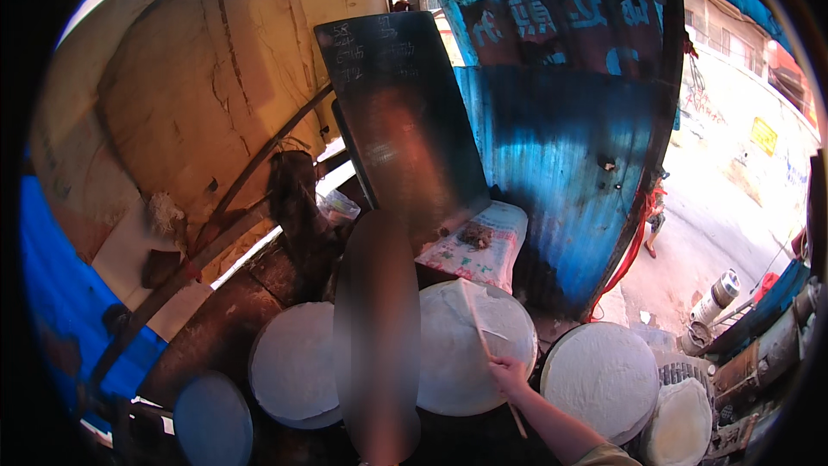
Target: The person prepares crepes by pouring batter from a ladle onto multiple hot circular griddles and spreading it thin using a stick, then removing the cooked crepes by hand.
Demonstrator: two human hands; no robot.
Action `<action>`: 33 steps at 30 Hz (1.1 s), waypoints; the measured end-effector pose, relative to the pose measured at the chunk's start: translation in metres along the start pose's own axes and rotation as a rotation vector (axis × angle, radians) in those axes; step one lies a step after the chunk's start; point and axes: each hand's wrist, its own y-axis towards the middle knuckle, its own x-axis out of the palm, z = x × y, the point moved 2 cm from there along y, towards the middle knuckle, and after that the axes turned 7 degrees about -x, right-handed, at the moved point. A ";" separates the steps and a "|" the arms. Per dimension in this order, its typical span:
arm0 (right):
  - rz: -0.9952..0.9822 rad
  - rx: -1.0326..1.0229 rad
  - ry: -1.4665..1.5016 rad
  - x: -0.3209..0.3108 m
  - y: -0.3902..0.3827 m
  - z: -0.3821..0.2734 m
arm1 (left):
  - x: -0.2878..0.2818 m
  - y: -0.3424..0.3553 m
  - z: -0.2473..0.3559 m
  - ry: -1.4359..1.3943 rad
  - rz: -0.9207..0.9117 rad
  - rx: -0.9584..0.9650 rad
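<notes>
My right hand (509, 374) is closed around a thin wooden stick (473, 306). The stick's far end lies across a round white batter sheet (457, 362) spread on the middle griddle. A blurred brownish shape (376, 336) rises from the lower edge between the middle sheet and a second white round sheet (293, 367) to the left. It may be my left forearm, but no hand can be made out on it. A third white round sheet (604, 375) sits to the right of my right hand.
A stack of pale round sheets (681, 423) lies at the lower right. A bluish round lid (211, 423) is at the lower left. Behind stand a black board (405, 129), a blue corrugated panel (561, 155) and a folded cloth (483, 250). The street (733, 207) lies to the right.
</notes>
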 end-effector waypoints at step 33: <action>-0.768 0.475 -0.085 -0.046 0.037 -0.080 | 0.012 -0.129 0.046 -0.812 -0.306 0.073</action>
